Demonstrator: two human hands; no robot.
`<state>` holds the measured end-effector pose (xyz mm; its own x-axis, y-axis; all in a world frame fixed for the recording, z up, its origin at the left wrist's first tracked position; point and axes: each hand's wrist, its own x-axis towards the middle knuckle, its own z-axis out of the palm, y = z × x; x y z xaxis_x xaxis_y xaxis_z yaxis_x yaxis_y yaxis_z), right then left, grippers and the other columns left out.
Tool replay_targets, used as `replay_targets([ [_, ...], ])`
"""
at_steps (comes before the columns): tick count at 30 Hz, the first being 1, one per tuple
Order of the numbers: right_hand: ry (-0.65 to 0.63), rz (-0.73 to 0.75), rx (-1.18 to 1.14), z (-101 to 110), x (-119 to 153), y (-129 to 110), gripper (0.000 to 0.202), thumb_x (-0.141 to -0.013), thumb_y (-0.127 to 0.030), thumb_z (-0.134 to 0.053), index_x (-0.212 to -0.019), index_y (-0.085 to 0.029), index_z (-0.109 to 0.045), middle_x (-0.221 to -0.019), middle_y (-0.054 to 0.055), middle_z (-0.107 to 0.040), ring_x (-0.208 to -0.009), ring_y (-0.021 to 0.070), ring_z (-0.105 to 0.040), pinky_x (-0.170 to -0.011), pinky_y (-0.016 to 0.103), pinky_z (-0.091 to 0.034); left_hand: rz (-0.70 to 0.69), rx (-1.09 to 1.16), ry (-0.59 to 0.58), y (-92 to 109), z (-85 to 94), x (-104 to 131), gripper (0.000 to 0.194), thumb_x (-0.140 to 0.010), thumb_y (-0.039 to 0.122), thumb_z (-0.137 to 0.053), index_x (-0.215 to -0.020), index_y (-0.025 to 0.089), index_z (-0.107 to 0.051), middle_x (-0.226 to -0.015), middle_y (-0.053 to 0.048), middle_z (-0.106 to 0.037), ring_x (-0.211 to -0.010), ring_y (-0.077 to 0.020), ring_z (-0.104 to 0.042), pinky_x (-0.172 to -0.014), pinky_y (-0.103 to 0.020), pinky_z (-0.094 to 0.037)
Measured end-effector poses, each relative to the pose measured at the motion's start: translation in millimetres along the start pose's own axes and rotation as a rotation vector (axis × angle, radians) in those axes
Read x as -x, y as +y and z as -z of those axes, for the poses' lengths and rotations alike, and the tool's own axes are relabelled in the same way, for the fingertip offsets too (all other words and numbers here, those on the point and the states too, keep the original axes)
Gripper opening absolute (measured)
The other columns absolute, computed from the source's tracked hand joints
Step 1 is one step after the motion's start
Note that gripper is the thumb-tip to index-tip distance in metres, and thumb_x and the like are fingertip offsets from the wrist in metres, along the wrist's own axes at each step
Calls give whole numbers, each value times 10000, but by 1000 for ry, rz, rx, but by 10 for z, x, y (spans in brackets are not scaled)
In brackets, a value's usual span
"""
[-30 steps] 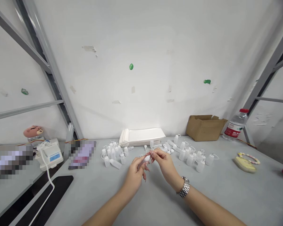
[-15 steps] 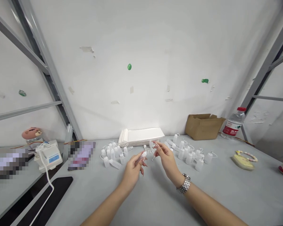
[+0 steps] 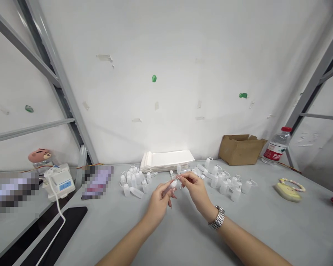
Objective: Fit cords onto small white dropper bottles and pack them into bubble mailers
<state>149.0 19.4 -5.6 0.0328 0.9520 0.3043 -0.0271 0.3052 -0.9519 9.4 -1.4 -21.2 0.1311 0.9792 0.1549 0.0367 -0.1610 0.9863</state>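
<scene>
My left hand (image 3: 158,199) is closed around a small translucent plastic squeeze bottle (image 3: 174,183), its top tilted up toward the right. My right hand (image 3: 194,187), with a metal watch at the wrist, pinches thumb and fingers together right at the bottle's top. Whatever lies between those fingertips is too small and hidden to name. Just beyond the hands lie a few small white pieces (image 3: 171,172) with cords. To the left stands a cluster of similar bottles (image 3: 133,180), many with looped cap straps. Another group of bottles (image 3: 224,186) is spread out to the right.
A stack of white padded sheets or envelopes (image 3: 169,159) lies against the wall. Behind the right group are a cardboard box (image 3: 240,149) and a water bottle (image 3: 276,146). A yellow pouch (image 3: 288,192) sits far right. A phone (image 3: 97,181) and a white device (image 3: 61,183) are left.
My right hand has come down and left, its fingers closing at the top of the bottle. My left hand has shifted slightly right with the bottle. The whole view has moved a little.
</scene>
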Motion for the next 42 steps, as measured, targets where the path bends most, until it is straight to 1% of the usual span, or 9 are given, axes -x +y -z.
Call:
replay_targets([
  [5, 4, 29, 56, -9, 10, 37, 247, -680, -428, -640, -616, -189, -634, -614, -5, -484, -570, 129, -445, -569, 268, -377, 29, -11, 11, 21, 2, 12, 418, -720, 401, -550, -1068, 179, -615, -742, -7, -506, -485, -76, -474, -483, -247, -431],
  [9, -20, 14, 60, 3, 6, 9, 282, -655, -456, -654, -574, -189, -617, -585, -9, -479, -562, 130, -444, -560, 267, -372, 57, 31, -17, 24, -5, 5, 471, -702, 437, -561, -1081, 162, -605, -788, -42, -544, -555, -107, -519, -465, -241, -438],
  [13, -59, -56, -29, 34, -27, -57, 302, -685, -488, -615, -672, -189, -653, -597, -10, -505, -567, 124, -452, -593, 274, -385, 74, 142, -53, 39, -10, -11, 588, -690, 473, -568, -1172, 140, -516, -861, -83, -577, -622, -128, -547, -453, -231, -438],
  [18, -87, -166, -87, 52, -59, -60, 379, -723, -523, -552, -775, -171, -681, -590, -7, -501, -561, 117, -453, -588, 276, -383, 66, 167, -5, 35, -15, -17, 624, -684, 479, -581, -1187, 144, -425, -787, -42, -552, -599, -129, -555, -435, -224, -427],
  [23, -144, -96, 42, 38, -55, -18, 283, -677, -451, -628, -634, -174, -665, -642, 3, -532, -589, 120, -438, -590, 270, -370, 64, 160, -12, 13, -30, -19, 601, -693, 488, -569, -1161, 153, -398, -787, -31, -558, -563, -125, -572, -473, -245, -427],
  [29, -70, 29, 175, 18, -322, -61, 303, -695, -468, -606, -613, -178, -643, -630, 15, -534, -605, 150, -480, -582, 288, -381, 110, 68, 61, -77, -46, -46, 510, -711, 521, -508, -1052, 148, -438, -823, -52, -571, -603, -130, -591, -492, -227, -406],
  [32, -18, 211, 301, -88, -566, -98, 295, -731, -463, -577, -644, -188, -635, -684, 18, -531, -636, 153, -498, -605, 289, -392, 170, -66, 71, -120, -49, -45, 385, -756, 505, -431, -858, 141, -506, -721, -36, -575, -551, -111, -564, -468, -207, -380],
  [35, -92, 317, 438, -286, -734, -40, 286, -774, -434, -541, -656, -189, -628, -718, 17, -525, -644, 141, -502, -620, 278, -399, 196, -135, 16, -135, -53, -23, 352, -753, 473, -440, -648, 149, -526, -508, 12, -513, -435, -100, -496, -436, -209, -362],
  [42, -315, 379, 678, -663, -749, 343, 283, -843, -371, -477, -704, -185, -639, -797, 21, -540, -636, 113, -515, -615, 251, -405, 188, -281, -76, -176, -36, 19, 263, -750, 377, -450, -616, 171, -543, -438, 33, -501, -361, -94, -450, -409, -209, -347],
])
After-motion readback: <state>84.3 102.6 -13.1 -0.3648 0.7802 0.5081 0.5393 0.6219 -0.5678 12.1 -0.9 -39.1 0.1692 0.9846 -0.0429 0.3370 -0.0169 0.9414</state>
